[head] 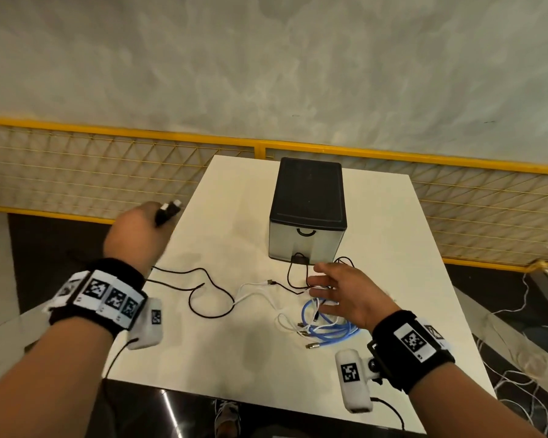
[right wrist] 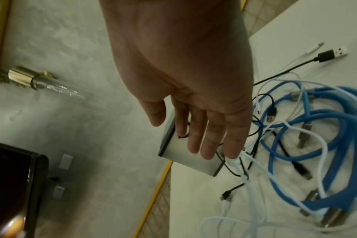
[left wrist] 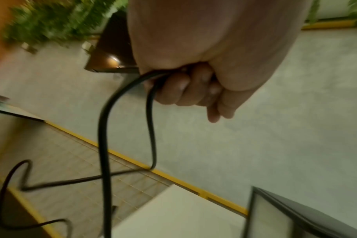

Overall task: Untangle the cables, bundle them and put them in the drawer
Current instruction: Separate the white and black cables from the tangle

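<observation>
Off the table's left edge, the left hand (head: 140, 229) clenches the black cable (head: 203, 279); a hard tug could drag the whole knot. Centre-right, the right hand (head: 345, 292) hovers slack-fingered above the tangle (head: 323, 324) before the shut drawer (head: 307, 245).

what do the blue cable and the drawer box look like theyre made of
Blue cable: probably rubbery plastic jacket, matte and smooth, with silvery metal-looking plugs. Drawer box: likely moulded plastic, with a matte black top and pale, possibly translucent drawer fronts with dark handles.
</observation>
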Tool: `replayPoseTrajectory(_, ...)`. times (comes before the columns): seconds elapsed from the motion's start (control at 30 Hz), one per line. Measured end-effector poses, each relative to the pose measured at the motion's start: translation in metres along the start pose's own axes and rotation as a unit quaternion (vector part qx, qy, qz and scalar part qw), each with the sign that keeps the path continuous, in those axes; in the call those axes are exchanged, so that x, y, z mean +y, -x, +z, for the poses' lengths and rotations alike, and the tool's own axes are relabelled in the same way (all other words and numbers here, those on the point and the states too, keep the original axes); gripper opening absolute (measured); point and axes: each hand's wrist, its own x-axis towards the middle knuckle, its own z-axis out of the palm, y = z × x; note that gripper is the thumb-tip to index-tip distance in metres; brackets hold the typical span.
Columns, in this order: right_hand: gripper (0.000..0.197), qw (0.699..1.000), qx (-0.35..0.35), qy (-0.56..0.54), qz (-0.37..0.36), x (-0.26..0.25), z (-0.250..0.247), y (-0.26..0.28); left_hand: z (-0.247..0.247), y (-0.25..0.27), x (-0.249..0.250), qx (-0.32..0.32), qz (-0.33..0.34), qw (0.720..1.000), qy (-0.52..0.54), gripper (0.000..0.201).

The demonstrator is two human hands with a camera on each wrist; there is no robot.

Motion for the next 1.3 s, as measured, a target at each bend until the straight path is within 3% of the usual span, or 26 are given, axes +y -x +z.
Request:
replayPoseTrajectory(0.1, 0.028, 1.0, 0.019, 0.012, 0.001, 0.009, -0.001, -0.005, 0.033, 0.016, 0.03, -0.108, 0.078, 0.991, 0.013, 0.025)
replayPoseTrajectory(0.23, 0.029, 1.0, 0.025, 0.007, 0.011, 0.019, -0.007, -0.007, 0.099, 0.032, 0.04, -0.278, 0.114, 0.953, -0.039, 0.024)
replayPoseTrajectory(0.37, 0.032, 1.0, 0.03, 0.004, 0.005, 0.023, -0.016, -0.002, 0.149, 0.029, 0.026, -0.308, 0.089, 0.947, -0.033, 0.025)
replayPoseTrajectory(0.57, 0.024, 0.998, 0.059, 0.015, -0.007, 0.021, -0.024, 0.012, 0.202, 0.005, 0.032, -0.34, 0.16, 0.919, -0.115, 0.023)
replayPoseTrajectory(0.73, 0.02, 0.996, 0.075, 0.055, -0.003, 0.029, -0.035, 0.014, 0.232, -0.009, 0.042, -0.391, 0.16, 0.895, -0.143, 0.035)
replayPoseTrajectory(0.8, 0.02, 0.994, 0.085, 0.063, 0.001, 0.031, -0.038, 0.013, 0.236, -0.012, 0.043, -0.378, 0.159, 0.901, -0.14, 0.027)
replayPoseTrajectory(0.93, 0.016, 0.993, 0.093, 0.069, -0.02, 0.029, -0.032, 0.011, 0.232, -0.007, 0.039, -0.364, 0.145, 0.913, -0.113, 0.018)
replayPoseTrajectory(1.07, 0.013, 0.988, 0.094, 0.073, -0.097, 0.012, -0.016, 0.005, 0.186, -0.005, 0.055, -0.31, 0.089, 0.943, 0.086, 0.025)
replayPoseTrajectory(1.2, 0.018, 0.966, 0.064, 0.146, -0.202, -0.012, 0.01, 0.002, 0.115, -0.001, 0.09, -0.264, 0.072, 0.91, 0.31, 0.019)
replayPoseTrajectory(1.3, 0.037, 0.95, 0.015, 0.181, -0.253, -0.027, 0.034, 0.005, 0.063, 0.009, 0.115, -0.263, 0.061, 0.872, 0.408, 0.015)
